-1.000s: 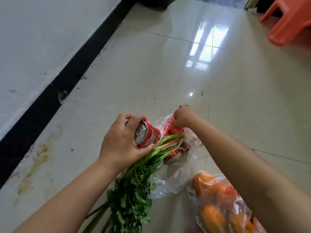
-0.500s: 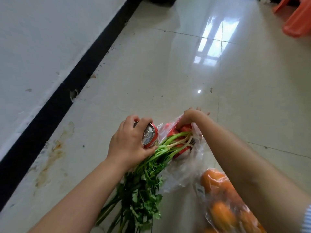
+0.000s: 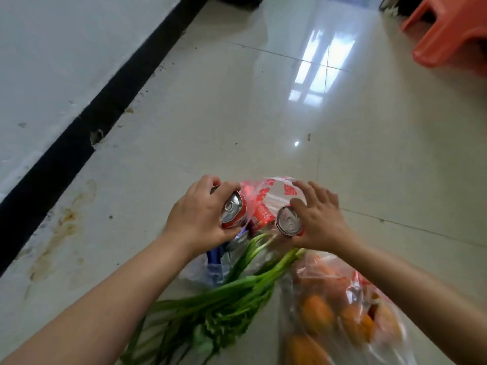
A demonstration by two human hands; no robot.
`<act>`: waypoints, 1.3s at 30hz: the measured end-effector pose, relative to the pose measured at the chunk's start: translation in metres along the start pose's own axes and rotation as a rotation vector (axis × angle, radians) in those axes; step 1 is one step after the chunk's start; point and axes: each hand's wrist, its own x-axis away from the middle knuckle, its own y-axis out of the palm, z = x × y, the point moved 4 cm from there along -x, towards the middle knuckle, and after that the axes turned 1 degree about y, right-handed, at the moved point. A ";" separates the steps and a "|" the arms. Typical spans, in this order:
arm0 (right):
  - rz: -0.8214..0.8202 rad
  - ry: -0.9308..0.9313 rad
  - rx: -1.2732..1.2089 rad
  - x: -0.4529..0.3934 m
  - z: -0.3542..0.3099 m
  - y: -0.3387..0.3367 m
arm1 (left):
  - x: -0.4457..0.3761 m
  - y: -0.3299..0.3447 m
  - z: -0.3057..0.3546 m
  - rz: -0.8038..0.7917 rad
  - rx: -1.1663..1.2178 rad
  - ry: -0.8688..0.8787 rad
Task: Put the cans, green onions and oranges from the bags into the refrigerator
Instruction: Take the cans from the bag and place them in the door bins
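Down on the glossy pale tiled floor (image 3: pixel 237 122), the person's left hand (image 3: pixel 197 219) curls its fingers and thumb round a red aluminium drink can (image 3: pixel 233 210), its silver pull-tab top facing the camera. The right hand (image 3: pixel 320 219) grips a second red drink can (image 3: pixel 289 224) at its side, fingers partly spread over it, the silver lid likewise turned toward the viewer. Both cans are held just above the mouth of a thin clear plastic bag with red print (image 3: pixel 266 196), which lies crumpled on the floor between the hands. A bunch of long green onions and leafy stalks (image 3: pixel 237 288) lies beneath the hands, its pale ends near the second can and its leaves running toward the lower left. Just beside it on the right, round orange fruits (image 3: pixel 316 312) sit inside another clear plastic bag (image 3: pixel 350 285). A white wall with a black baseboard (image 3: pixel 87 122) runs along the left, and an orange plastic stool (image 3: pixel 453 35) stands at the upper right, well apart.
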 end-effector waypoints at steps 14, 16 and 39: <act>-0.066 0.055 -0.007 -0.007 -0.038 0.009 | 0.011 0.011 0.010 -0.174 -0.006 -0.041; -0.010 0.145 -0.142 -0.008 -0.020 0.000 | 0.011 0.008 0.011 -0.155 0.001 -0.045; 0.002 0.429 -0.661 0.235 0.062 -0.433 | 0.011 -0.369 0.280 -0.282 -0.027 0.032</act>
